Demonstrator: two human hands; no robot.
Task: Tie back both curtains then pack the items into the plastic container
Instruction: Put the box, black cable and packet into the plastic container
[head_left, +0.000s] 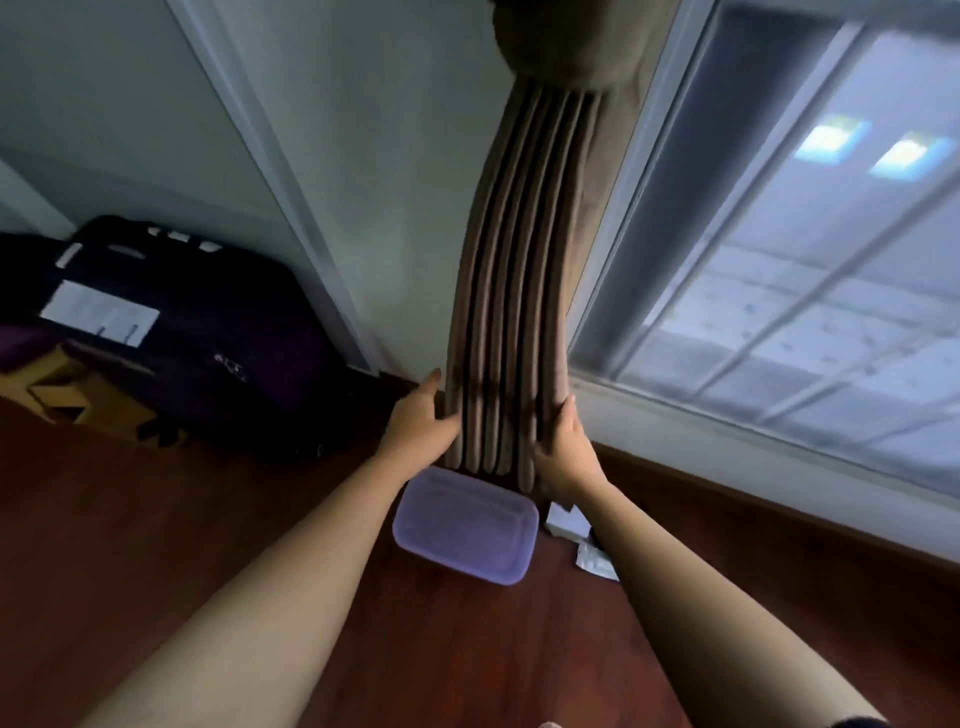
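Matt brown cloth curtain, translucent purple plastic container, glossy wood floor.

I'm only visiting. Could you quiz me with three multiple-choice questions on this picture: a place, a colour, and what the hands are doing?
1. Where is the plastic container? A on a chair; B on the floor below the curtain; C on a shelf.
2. Its colour? A green; B red; C purple.
3. The hands? A one each side of the curtain; B hanging idle; C lifting the container.
Answers: B, it lies on the boards under the folds; C, it is pale purple; A, left hand and right hand flank the curtain.
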